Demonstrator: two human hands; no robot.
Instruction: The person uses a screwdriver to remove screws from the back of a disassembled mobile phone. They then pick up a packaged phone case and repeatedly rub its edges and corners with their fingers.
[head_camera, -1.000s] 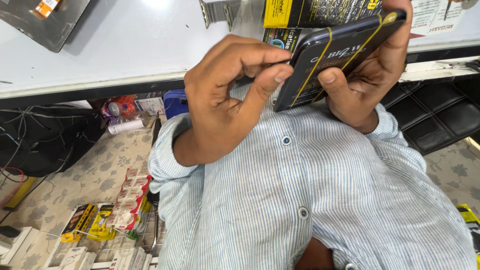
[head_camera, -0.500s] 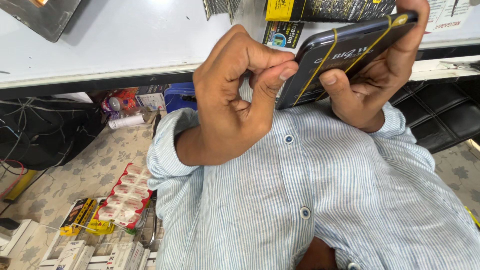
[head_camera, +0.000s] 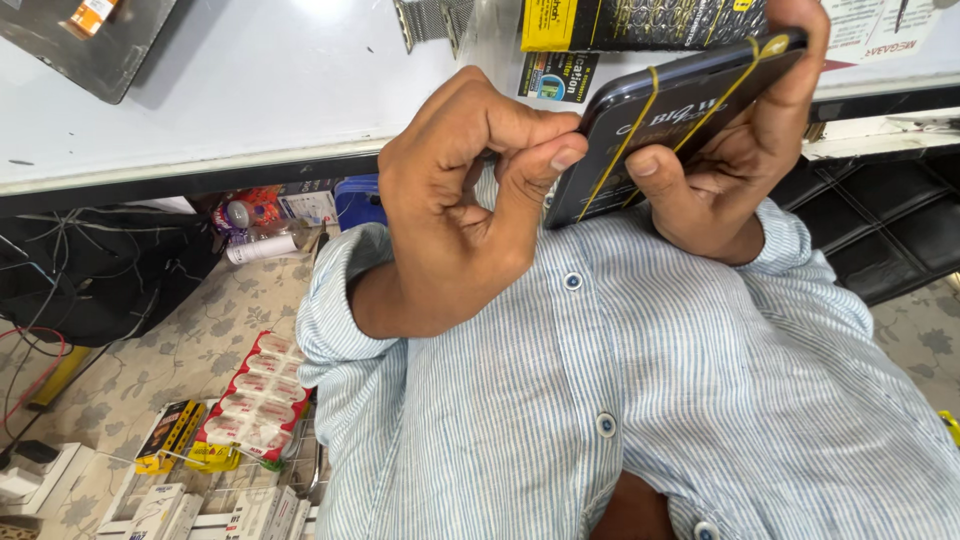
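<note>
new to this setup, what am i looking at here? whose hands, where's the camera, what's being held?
One picture, from a camera worn on a person's head, looking down their striped shirt. Both bare hands are their own. The right hand grips a dark phone with thin yellow bands around it. The left hand is curled, thumb tip at the phone's lower edge. Behind is a white table holding a dark tray and black-and-yellow boxes. On the patterned floor lie cables and small packets.
</note>
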